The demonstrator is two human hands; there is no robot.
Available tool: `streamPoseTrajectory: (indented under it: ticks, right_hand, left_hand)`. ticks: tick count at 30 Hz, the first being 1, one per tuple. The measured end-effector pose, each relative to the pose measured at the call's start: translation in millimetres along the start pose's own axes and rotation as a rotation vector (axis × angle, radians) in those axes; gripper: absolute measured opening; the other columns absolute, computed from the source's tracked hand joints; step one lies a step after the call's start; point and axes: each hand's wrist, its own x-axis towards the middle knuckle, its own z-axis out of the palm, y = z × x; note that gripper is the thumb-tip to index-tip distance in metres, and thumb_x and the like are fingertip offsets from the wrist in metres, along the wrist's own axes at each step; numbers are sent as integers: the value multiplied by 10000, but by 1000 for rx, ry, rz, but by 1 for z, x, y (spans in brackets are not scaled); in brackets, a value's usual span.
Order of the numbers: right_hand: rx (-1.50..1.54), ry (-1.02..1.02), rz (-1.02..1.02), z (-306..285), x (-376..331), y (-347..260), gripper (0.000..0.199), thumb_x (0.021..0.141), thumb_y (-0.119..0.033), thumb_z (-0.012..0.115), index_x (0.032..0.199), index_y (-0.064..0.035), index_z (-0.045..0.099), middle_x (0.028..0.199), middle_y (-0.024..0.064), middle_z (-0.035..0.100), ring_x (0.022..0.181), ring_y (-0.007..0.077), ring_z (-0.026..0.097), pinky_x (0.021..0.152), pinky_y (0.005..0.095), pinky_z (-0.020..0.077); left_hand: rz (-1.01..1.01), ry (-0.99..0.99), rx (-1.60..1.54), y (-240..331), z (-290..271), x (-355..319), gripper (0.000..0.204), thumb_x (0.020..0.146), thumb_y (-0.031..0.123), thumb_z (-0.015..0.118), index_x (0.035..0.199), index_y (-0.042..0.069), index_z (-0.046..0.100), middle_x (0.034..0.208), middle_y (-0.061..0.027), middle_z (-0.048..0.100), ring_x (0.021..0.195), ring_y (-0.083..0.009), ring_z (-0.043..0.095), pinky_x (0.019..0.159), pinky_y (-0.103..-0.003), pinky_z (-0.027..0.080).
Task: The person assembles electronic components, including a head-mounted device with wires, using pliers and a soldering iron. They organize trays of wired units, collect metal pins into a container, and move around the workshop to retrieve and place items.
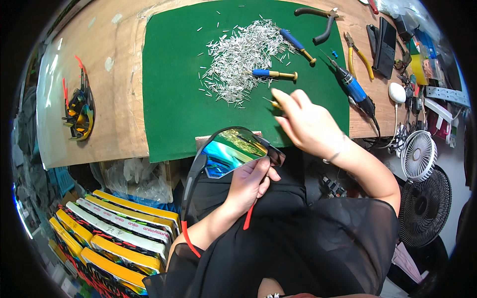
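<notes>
My left hand (251,186) is closed around a pair of sport sunglasses (231,149) with a blue-green mirrored lens, dark frame and red temple tips. They are tilted in front of my body, at the near edge of the green mat (174,99). To the right and above them, my right hand (310,124) pinches a small thin-tipped tool (274,104) with a brass-coloured body; most of it is hidden in the fingers. The tool is apart from the sunglasses. Beyond it, a blue and brass precision screwdriver (273,74) lies against a heap of small silvery pins (238,59).
Another blue-handled screwdriver (298,46), black-handled pliers (323,25), yellow-handled cutters (357,54) and a corded electric screwdriver (354,87) lie right. More sunglasses (79,109) rest at far left. Boxes of eyewear (119,223) stand lower left; a white fan (419,155) stands right.
</notes>
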Motion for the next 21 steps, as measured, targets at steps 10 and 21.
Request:
streamPoseTrajectory:
  ticks: [10,21]
  right_hand:
    - [-74,0,157,-9,-6,-4,421,739,-139,558,1115,-23,409,822,144,436,605,264,539,513,318,465]
    - [-52,-12,187,0,-16,2,366,743,-118,550,1102,-108,481,786,110,419,580,224,523,489,305,445]
  left_hand:
    - [-34,70,61,-3,-5,5,253,890,207,397,878,-21,508,685,-54,570,405,-26,352,356,-149,264]
    - [-41,138,110,0,3,14,251,889,195,393,853,-12,529,677,-42,571,408,-24,351,358,-148,256]
